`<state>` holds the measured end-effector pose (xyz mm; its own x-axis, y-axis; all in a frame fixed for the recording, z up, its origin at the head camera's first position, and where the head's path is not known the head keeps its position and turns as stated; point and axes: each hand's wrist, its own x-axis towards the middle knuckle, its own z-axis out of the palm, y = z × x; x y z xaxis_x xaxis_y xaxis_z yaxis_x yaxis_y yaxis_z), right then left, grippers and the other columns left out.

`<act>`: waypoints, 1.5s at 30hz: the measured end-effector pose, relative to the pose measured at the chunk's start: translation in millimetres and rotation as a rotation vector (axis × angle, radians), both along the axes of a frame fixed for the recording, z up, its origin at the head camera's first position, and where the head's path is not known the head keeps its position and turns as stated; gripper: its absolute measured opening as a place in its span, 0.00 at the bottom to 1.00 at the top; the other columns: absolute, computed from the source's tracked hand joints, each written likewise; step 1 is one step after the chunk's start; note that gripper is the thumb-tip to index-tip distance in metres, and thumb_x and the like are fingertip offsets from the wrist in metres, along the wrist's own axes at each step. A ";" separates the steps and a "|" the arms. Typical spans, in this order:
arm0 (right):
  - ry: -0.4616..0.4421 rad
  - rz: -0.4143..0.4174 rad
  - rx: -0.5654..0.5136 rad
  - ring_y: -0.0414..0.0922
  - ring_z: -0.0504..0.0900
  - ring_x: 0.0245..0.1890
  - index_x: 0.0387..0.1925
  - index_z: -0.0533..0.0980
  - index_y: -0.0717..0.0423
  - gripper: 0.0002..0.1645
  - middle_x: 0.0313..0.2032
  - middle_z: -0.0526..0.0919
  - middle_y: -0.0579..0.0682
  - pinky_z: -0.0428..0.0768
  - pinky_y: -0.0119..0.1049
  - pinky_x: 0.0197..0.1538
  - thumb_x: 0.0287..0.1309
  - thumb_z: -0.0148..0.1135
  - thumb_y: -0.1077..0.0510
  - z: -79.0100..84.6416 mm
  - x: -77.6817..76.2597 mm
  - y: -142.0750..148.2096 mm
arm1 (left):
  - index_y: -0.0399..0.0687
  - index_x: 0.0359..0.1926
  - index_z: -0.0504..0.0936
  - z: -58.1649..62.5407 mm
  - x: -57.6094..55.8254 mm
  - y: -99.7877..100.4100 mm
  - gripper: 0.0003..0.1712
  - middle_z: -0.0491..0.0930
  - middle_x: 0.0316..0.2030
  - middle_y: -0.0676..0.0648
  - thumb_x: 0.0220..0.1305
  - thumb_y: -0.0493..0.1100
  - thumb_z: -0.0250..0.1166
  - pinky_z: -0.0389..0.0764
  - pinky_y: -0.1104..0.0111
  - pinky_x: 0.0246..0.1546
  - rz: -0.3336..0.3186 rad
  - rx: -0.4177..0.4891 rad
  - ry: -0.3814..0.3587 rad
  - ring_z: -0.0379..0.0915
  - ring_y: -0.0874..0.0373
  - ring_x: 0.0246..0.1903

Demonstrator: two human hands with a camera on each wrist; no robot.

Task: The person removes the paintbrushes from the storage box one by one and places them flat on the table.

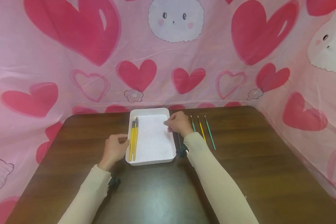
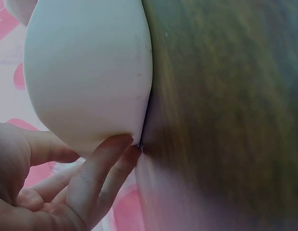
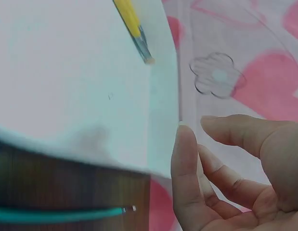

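Observation:
My left hand (image 1: 116,149) grips the left side of a white rectangular tray (image 1: 152,162). In the left wrist view two fingertips (image 2: 121,140) press the tray's outer wall near its base, and the thumb passes behind the wall. My right hand (image 1: 179,123) is over the tray's right rim near the far corner. A gap shows between its thumb and index finger, with nothing in it; the index fingertip overlaps the tray corner in the right wrist view. Inside, along the left wall, lie yellow-handled paintbrushes (image 1: 133,141), side by side.
Right of the tray lie a yellow paintbrush (image 1: 201,129) and teal ones, the outermost teal paintbrush (image 1: 210,133) farthest right. Another teal paintbrush (image 1: 179,140) sits close to the tray, partly hidden by the right hand. A pink heart-patterned cloth (image 1: 159,49) surrounds the brown table (image 1: 86,140).

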<state>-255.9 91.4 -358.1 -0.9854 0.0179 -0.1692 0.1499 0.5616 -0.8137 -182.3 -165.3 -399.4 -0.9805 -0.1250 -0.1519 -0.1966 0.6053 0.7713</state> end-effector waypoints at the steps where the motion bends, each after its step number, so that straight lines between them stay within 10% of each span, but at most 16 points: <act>1: -0.003 0.008 0.012 0.43 0.87 0.26 0.37 0.84 0.59 0.12 0.33 0.88 0.54 0.88 0.40 0.43 0.60 0.72 0.53 -0.7 -0.3 -4.7 | 0.41 0.67 0.77 -0.4 -0.5 -0.2 0.25 0.79 0.62 0.37 0.73 0.46 0.60 0.82 0.47 0.59 0.003 0.001 -0.001 0.79 0.41 0.59; 18: -0.050 0.153 0.166 0.43 0.85 0.26 0.32 0.84 0.60 0.13 0.23 0.87 0.51 0.77 0.34 0.38 0.59 0.73 0.53 -1.0 1.9 -78.2 | 0.40 0.67 0.76 -2.1 -5.2 -1.9 0.25 0.79 0.63 0.36 0.73 0.45 0.60 0.81 0.49 0.59 -0.010 -0.004 0.000 0.80 0.40 0.59; 28: -0.090 0.190 0.215 0.44 0.82 0.29 0.56 0.73 0.63 0.27 0.39 0.84 0.54 0.79 0.30 0.33 0.60 0.71 0.54 -10.2 9.6 -114.8 | 0.40 0.67 0.76 -2.8 -6.1 -3.7 0.25 0.79 0.63 0.36 0.73 0.45 0.60 0.81 0.49 0.59 -0.019 -0.011 -0.016 0.79 0.40 0.60; 45: -0.143 0.227 0.220 0.47 0.82 0.28 0.46 0.78 0.61 0.18 0.30 0.82 0.53 0.79 0.35 0.29 0.58 0.68 0.55 -16.9 21.3 -137.8 | 0.39 0.65 0.78 -3.9 -4.0 -5.5 0.23 0.79 0.62 0.35 0.73 0.42 0.60 0.80 0.48 0.59 -0.049 -0.026 0.027 0.78 0.37 0.60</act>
